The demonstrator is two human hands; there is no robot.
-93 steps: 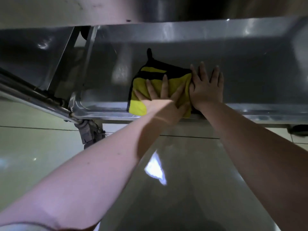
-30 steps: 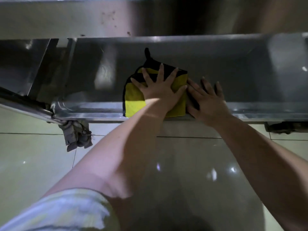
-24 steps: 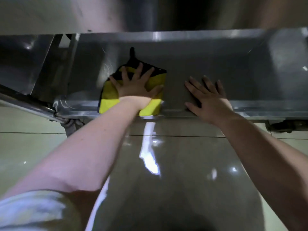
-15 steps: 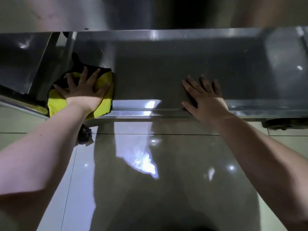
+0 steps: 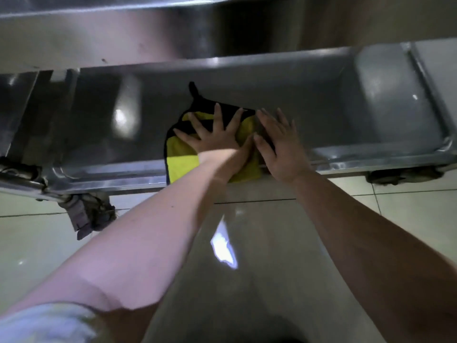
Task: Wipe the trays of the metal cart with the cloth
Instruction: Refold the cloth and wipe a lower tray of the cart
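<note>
- The cart's bottom tray sits low, so both arms reach down.
- The yellow-and-black cloth lies flat mid-tray, overlapping the near rim.
- The left hand presses it, fingers splayed, likely to spread the pressure.
- The right hand lies flat just beside, fingers straight and slightly apart, seemingly bracing.

Bare forearms; pale short sleeve at left upper arm.

Floor under me is glossy pale tile, with dark grout lines running across it. There's a bright glare spot in the middle, and my own shadow darkens the tile around it.
</note>
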